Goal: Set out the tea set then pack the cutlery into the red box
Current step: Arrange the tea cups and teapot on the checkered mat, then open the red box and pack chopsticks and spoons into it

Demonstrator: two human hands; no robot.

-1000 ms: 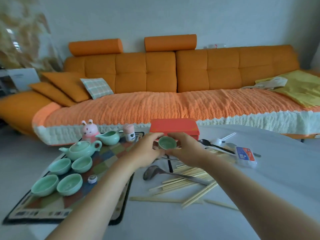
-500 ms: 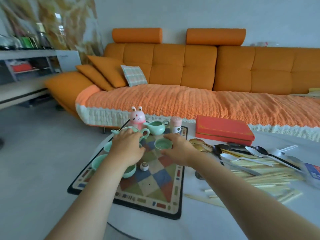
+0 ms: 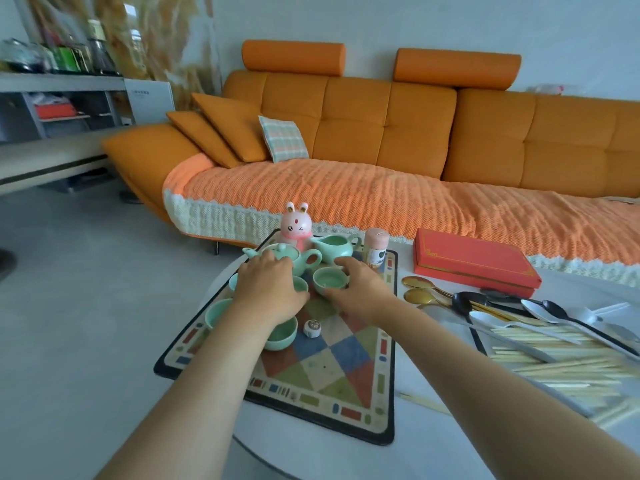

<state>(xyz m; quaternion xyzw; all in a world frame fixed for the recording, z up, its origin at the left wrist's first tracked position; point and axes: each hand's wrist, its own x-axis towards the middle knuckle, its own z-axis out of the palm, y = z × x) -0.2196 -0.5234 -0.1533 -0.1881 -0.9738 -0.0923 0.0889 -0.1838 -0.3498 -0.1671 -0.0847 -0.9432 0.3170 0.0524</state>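
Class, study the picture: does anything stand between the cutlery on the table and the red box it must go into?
Nothing lies between them: the spoons lie just in front of the red box, with only a narrow gap. The box is closed, though, and that bars the way in.

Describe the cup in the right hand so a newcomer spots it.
Find the checkered, black-bordered mat on the white table. Just right of the pale green ceramic teapot is a small pale green ceramic cup. Unlike the other cups, it is gripped by the right hand.
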